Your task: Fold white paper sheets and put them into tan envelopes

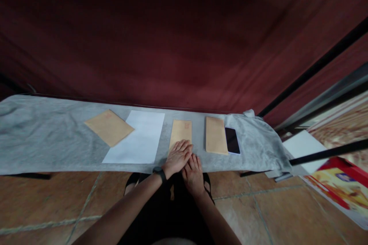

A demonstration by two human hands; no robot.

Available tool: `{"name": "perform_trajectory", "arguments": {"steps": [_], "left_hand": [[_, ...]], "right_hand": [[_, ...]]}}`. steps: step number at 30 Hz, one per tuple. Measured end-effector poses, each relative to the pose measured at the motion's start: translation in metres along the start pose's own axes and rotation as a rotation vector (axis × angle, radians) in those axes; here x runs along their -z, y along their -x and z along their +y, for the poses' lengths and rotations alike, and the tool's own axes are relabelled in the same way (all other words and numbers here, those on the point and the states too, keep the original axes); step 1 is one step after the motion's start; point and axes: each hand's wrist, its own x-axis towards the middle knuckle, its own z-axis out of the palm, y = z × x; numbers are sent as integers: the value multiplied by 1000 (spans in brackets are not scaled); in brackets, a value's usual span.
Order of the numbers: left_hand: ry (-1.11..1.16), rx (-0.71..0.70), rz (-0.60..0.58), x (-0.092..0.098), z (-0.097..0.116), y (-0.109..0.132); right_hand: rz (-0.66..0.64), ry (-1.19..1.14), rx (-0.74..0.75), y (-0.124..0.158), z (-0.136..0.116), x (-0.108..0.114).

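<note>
My left hand (177, 157) lies flat over the lower part of a brown envelope (181, 129), its fingers stretched out. A small red stamp-like mark shows at the envelope's upper right corner. My right hand (193, 175) rests at the front edge, fingers extended and touching the left hand near its fingertips; whether it also touches the envelope is hard to see. To the right is a brown envelope stack (215, 136), beside a dark-screened phone (232, 140). On the left, another brown envelope (109, 128) lies at an angle, overlapping a white paper sheet (138, 141).
A grey cloth (51, 134) covers the narrow table. Dark red fabric (172, 53) hangs behind it, and black metal bars (322, 69) slant past on the right. A red and yellow box (342, 187) stands at the lower right above the tiled floor (281, 210).
</note>
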Motion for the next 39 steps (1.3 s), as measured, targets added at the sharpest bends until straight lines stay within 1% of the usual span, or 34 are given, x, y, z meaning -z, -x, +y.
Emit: {"name": "perform_trajectory", "arguments": {"steps": [3, 6, 9, 13, 17, 21, 24, 26, 29, 32, 34, 36, 39], "left_hand": [[-12, 7, -28, -2, -4, -20], [-28, 15, -25, -5, -11, -41], [-48, 64, -24, -8, -16, -61], [-65, 116, -54, -12, -23, -84], [-62, 149, -58, -12, -29, -100], [-37, 144, -42, -13, -36, -107], [-12, 126, -72, -14, -40, -99], [5, 88, -86, -14, -44, -85], [9, 28, -93, -12, -48, -55], [9, -35, -106, -6, -46, -20], [7, -60, -89, -3, -42, 2], [-3, -80, -43, -1, -36, 21], [-34, -112, 28, 1, -27, 42]], "right_hand": [[0, -12, -18, 0, -2, 0], [-3, -17, -36, -1, -5, 5], [-6, -22, -36, -3, -9, 10], [-19, -27, -36, -6, -11, 14], [-52, -16, -27, -6, -10, 14], [-71, 1, -26, -6, -9, 15], [-73, 17, -39, -6, -10, 14], [-63, 19, -42, -6, -10, 13], [-46, 8, -40, -5, -10, 11], [-44, 0, -48, -4, -10, 8], [-41, 6, -49, -4, -9, 5], [-28, 11, -44, -3, -9, 2], [-7, 19, -35, -2, -7, -1]]}}
